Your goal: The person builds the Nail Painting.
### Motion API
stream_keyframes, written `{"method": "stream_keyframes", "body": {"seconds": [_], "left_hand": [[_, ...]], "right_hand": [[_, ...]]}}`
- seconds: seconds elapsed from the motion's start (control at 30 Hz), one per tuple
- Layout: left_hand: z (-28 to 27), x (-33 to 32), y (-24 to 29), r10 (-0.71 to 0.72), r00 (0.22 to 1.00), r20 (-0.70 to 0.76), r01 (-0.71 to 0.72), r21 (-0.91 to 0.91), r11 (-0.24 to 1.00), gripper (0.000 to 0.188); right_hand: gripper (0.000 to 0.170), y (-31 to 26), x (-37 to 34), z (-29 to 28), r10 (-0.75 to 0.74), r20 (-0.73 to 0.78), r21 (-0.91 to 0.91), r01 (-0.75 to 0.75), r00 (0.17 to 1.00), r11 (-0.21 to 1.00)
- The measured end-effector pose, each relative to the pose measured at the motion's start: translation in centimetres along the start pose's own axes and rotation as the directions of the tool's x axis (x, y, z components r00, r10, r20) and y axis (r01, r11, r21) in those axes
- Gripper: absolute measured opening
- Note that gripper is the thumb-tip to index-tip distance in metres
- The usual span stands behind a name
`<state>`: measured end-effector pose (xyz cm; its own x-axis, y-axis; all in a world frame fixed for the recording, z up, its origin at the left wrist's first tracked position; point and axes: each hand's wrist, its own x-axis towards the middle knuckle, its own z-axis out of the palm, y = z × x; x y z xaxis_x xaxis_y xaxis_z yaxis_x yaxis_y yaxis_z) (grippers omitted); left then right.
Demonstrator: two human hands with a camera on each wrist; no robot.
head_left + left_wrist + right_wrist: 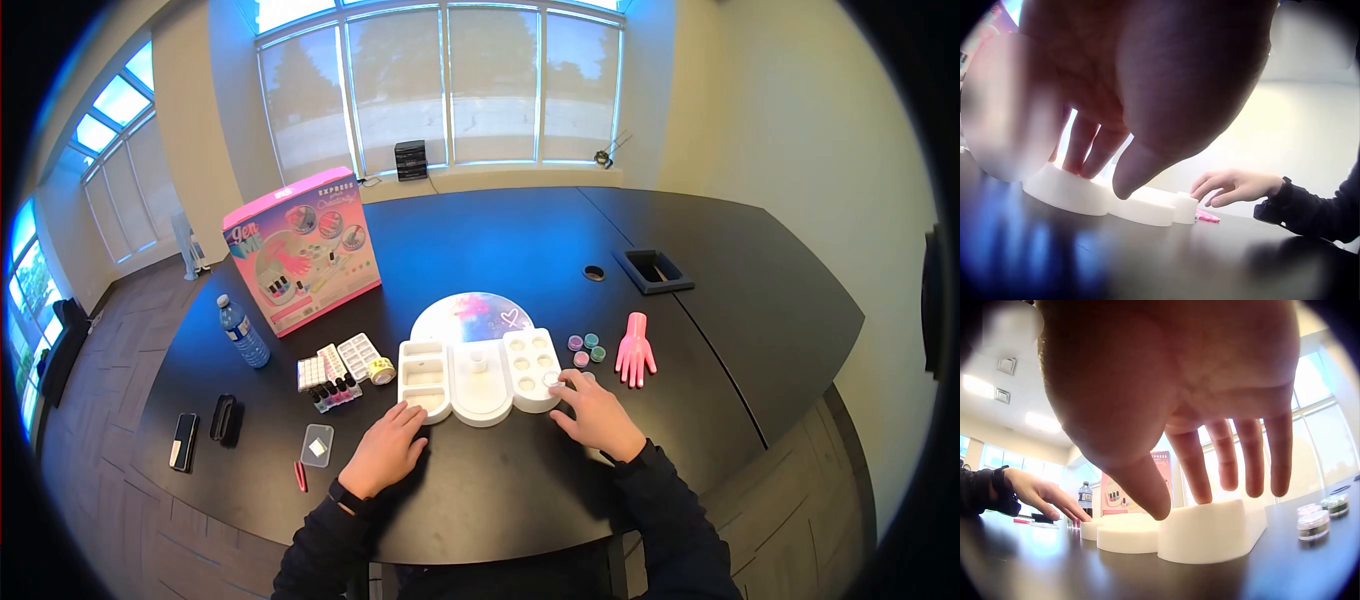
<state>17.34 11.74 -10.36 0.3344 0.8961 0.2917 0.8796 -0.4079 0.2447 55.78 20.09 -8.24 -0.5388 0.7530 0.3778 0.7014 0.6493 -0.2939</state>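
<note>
A white plastic nail-station tray (468,402) lies on the table, with square compartments on its left, a deep middle section and round wells on its right. Behind it is a round pastel panel (460,318) with a white heart outline. My left hand (384,450) rests its extended fingers on the front left rim of the tray. At the opposite side, my right hand (600,418) touches the front right edge by the wells. Fingers (1229,469) of that hand reach down straight over the white edge in the right wrist view, with the thumb apart from them.
Right of the tray stand several small glitter pots (586,350) and a pink model hand (636,352). On the left are nail polish bottles (336,393), a yellow tape roll (381,371), a clear case (317,446), red tweezers (300,476), a water bottle (243,332) and a pink box (303,252).
</note>
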Motion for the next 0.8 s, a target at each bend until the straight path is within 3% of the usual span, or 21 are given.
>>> {"method": "stream_keyframes", "body": {"seconds": [0.17, 0.37, 0.43, 0.8], "left_hand": [[-0.5, -0.4, 1.2, -0.041, 0.999, -0.009, 0.04, -0.032, 0.999, 0.047], [-1.7, -1.5, 2.2, -0.028, 1.0, 0.005, 0.028, -0.061, 0.998, 0.038], [-2.0, -2.0, 2.5, -0.015, 1.0, 0.006, 0.015, -0.063, 0.998, 0.036], [-3.3, -4.1, 3.9, 0.003, 0.997, 0.077, 0.006, -0.107, 0.994, 0.024]], "right_hand": [[0.032, 0.2, -0.1, 0.3, -0.077, -0.063, -0.025, 0.075, 0.995, 0.997], [0.024, -1.0, -1.2, -0.8, -0.027, 0.016, 0.006, 0.027, 1.0, 1.0], [0.021, -1.3, -1.7, -1.1, -0.079, 0.014, -0.002, 0.079, 0.997, 0.997], [0.016, -2.8, -3.8, -2.6, -0.072, 0.097, 0.035, 0.069, 0.993, 0.997]]}}
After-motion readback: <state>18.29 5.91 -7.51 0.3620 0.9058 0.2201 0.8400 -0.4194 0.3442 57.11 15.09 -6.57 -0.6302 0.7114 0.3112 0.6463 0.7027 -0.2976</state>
